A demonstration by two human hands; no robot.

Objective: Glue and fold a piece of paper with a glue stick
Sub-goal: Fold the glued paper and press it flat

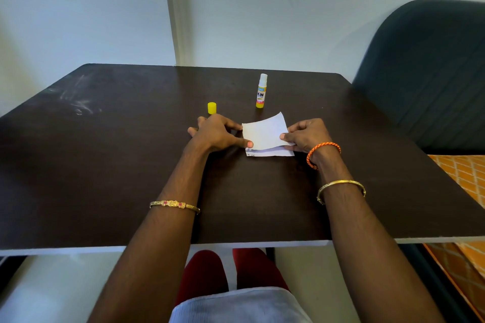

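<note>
We are folding the paper (pixel 265 134) at the table's (pixel 105 165) middle, left hand (pixel 219 134) pinching its left edge, right hand (pixel 305 135) lifting the right flap, while the uncapped glue stick (pixel 262 91) and cap (pixel 211 108) are standing beyond, so gluing looks done and pressing flat remains.

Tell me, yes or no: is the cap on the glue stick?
No. The yellow cap stands on the table apart from the upright glue stick, whose white tip is bare.
</note>
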